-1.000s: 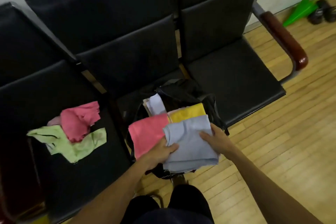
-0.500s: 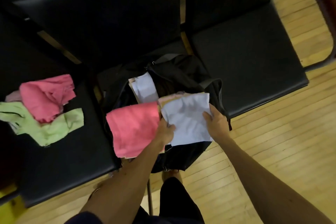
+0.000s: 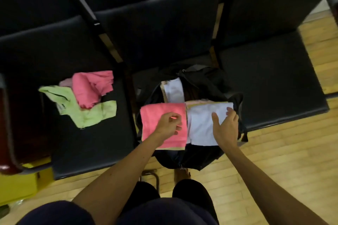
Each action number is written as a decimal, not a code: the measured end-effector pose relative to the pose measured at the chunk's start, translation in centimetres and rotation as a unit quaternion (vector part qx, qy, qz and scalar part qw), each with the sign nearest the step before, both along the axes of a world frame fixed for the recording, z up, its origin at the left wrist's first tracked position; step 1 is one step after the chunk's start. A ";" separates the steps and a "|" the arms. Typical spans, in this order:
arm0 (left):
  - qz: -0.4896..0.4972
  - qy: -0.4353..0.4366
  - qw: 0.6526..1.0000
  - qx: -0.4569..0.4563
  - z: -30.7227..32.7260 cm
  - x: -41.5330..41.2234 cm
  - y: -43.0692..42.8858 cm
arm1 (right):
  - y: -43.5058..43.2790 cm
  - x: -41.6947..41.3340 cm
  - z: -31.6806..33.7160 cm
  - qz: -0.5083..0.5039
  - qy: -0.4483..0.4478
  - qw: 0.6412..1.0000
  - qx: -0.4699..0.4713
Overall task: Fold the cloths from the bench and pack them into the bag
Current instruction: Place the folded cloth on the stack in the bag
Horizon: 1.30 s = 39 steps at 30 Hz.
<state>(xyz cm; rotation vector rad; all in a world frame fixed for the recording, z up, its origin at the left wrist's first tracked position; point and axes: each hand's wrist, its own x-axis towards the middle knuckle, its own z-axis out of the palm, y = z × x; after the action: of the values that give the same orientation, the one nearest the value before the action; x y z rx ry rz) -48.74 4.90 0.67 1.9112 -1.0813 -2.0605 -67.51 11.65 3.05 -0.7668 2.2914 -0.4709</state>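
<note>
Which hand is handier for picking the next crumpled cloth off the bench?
Probably left. The left hand hangs over the folded pink cloth, nearer the crumpled pile on the seat; the right hand rests on the pale cloth, farther away.

We have one view only, worn on the head, looking steeply down and a little forward over the bench (image 3: 155,23). It sits close: our forearms (image 3: 118,170) enter from the bottom edge, the bag (image 3: 197,157) at the middle seat's front edge lies central, and the wooden floor (image 3: 274,170) lies beneath.
</note>
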 end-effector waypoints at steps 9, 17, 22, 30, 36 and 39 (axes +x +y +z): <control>0.118 -0.161 0.970 -0.137 5.5 22.4 -1.9 | -6.8 22.9 4.1 0.222 -0.188 0.956 -0.045; 0.048 -0.245 0.963 -0.099 -4.5 35.1 -5.6 | -13.3 36.9 -6.8 0.244 -0.266 0.919 0.161; -0.063 -0.261 0.956 -0.123 -13.9 38.6 -7.6 | -16.4 42.7 -16.2 0.155 -0.221 0.943 0.196; -0.177 -0.300 0.892 -0.287 -23.4 39.7 -7.2 | -18.1 44.7 -23.9 0.086 -0.114 0.973 0.182; -0.198 -0.290 0.874 -0.336 -25.0 40.7 -7.0 | -17.2 45.2 -24.7 0.097 -0.109 0.976 0.163; -0.202 -0.262 0.906 -0.264 -23.9 41.3 -7.2 | -16.4 44.8 -23.3 0.104 -0.110 0.977 0.151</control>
<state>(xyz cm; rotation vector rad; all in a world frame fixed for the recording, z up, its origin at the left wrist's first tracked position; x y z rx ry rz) -7.49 -2.35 -23.22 2.0916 -2.0480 -1.1695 -22.70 -4.73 -20.29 -0.7494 1.9893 -0.1018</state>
